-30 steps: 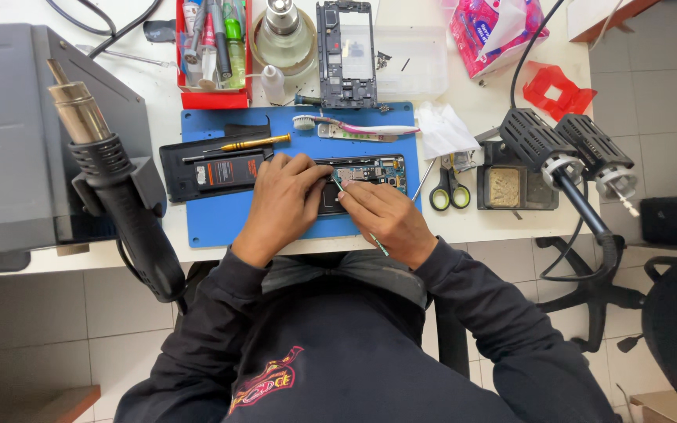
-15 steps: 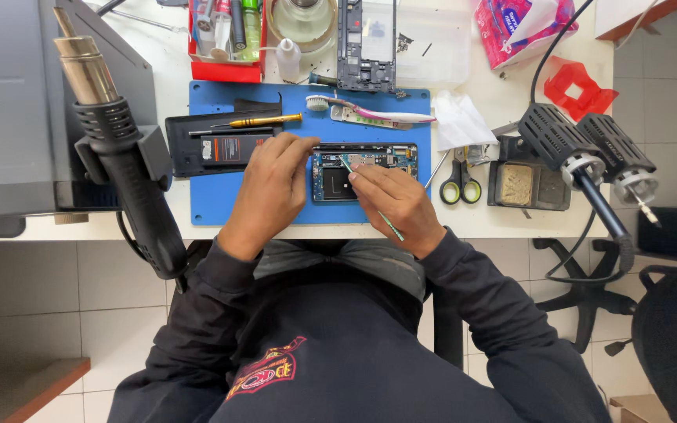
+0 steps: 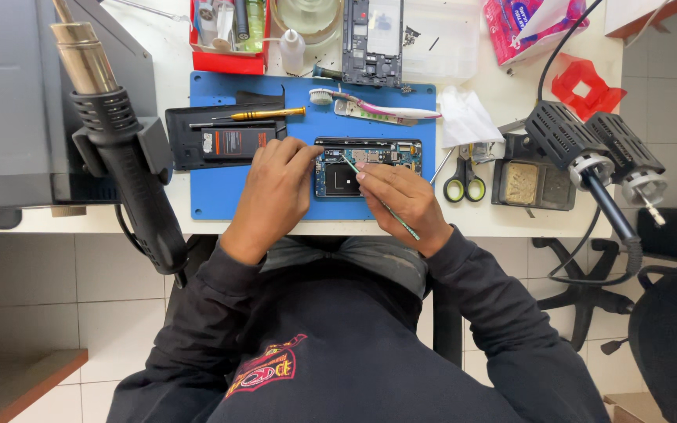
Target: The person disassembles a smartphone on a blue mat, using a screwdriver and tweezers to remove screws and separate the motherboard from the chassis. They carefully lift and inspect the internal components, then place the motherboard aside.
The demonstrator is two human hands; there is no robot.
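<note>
An opened phone [image 3: 366, 166] with its circuit board bare lies on a blue work mat [image 3: 221, 192]. My left hand [image 3: 274, 196] rests on the phone's left end, fingers pressing it down. My right hand [image 3: 401, 200] grips a thin green-handled tool [image 3: 381, 202] like a pen, its tip touching the board near the top middle. A black phone part with a battery [image 3: 225, 143] lies left of the phone, with a yellow screwdriver [image 3: 264, 114] above it.
A hot-air gun [image 3: 123, 149] hangs in its holder at the left. A toothbrush [image 3: 374, 106], scissors [image 3: 464, 180], a tip-cleaner stand [image 3: 534, 182], soldering handles [image 3: 605, 157], a red tool tray [image 3: 225, 31] and a phone frame [image 3: 372, 39] surround the mat.
The view has shifted slightly. My right hand has slid a little along the board with the tool; my left hand stays on the phone's left end.
</note>
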